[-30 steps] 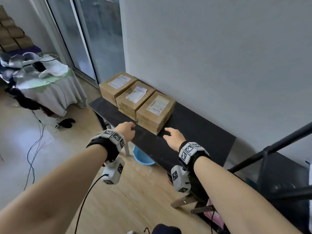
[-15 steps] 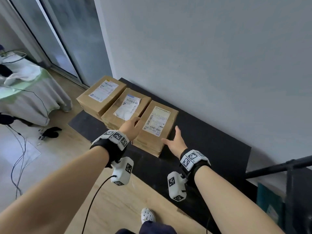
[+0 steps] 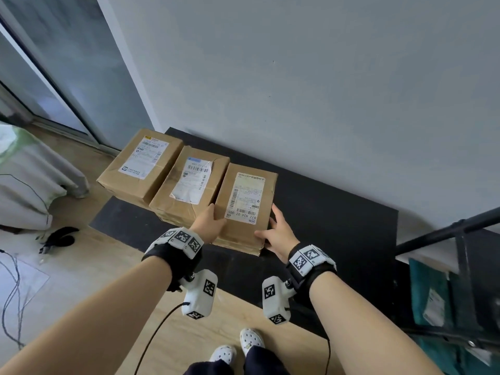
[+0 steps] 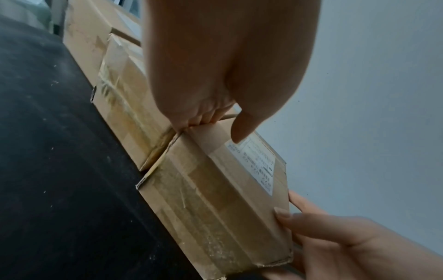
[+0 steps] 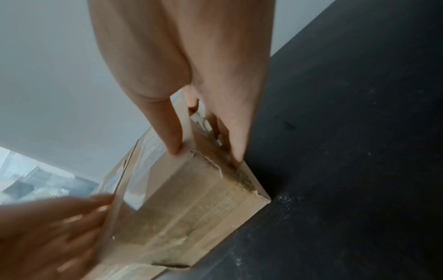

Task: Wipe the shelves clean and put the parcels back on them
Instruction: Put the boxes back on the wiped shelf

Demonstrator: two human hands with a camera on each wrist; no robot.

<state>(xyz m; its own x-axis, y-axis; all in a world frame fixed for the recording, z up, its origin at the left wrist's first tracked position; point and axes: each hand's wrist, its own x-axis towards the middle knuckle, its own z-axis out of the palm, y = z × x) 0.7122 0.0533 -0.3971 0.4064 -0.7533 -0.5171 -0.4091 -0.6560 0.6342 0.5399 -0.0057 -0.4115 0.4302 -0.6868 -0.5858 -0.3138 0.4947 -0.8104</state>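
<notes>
Both hands moved onto the rightmost parcel (image 3: 244,204), left hand (image 3: 208,223) and right hand (image 3: 280,234) fingers gripping its sides

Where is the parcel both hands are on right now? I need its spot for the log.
In the head view, the parcel tops the rightmost stack on the black shelf, beside the middle parcel.

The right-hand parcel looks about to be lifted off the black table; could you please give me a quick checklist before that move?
1. Left hand grips the right-hand parcel at its left edge: ok.
2. Right hand holds its near right corner, thumb on top: ok.
3. Only the top box taken, not the one beneath: cannot tell.
4. Middle parcel presses against it, may drag: not ok.
5. Black table to its right is bare: ok.
</notes>
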